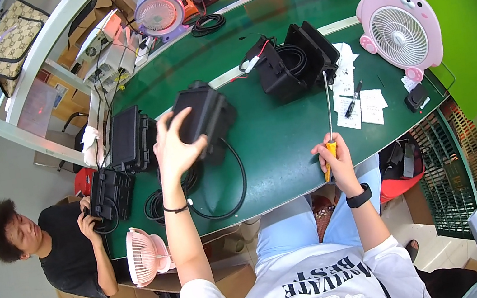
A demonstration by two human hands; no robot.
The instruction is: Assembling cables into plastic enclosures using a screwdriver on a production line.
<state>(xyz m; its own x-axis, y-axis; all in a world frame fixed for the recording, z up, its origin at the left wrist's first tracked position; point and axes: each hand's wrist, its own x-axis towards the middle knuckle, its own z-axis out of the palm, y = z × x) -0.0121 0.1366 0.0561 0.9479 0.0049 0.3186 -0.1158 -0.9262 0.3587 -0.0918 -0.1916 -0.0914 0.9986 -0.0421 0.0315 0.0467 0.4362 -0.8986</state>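
My left hand (173,146) is spread over the near left side of a black plastic case (207,113) and grips it. The case is tilted and slightly smeared by motion; its underside is hidden. A black cable (242,177) loops between this case and the table's front edge. In my right hand (342,163) a screwdriver with a yellow handle (331,155) stands with its long metal shaft pointing away from me. Beyond its tip sits an open black case (283,78) with coiled black cable inside and its lid raised.
On the green table (276,149) lie paper slips (373,106) with a black pen (354,99). A pink fan (398,30) stands at right, another (146,256) at the left front edge. At left, a co-worker (69,247) handles a black case (112,192). Another person sits across.
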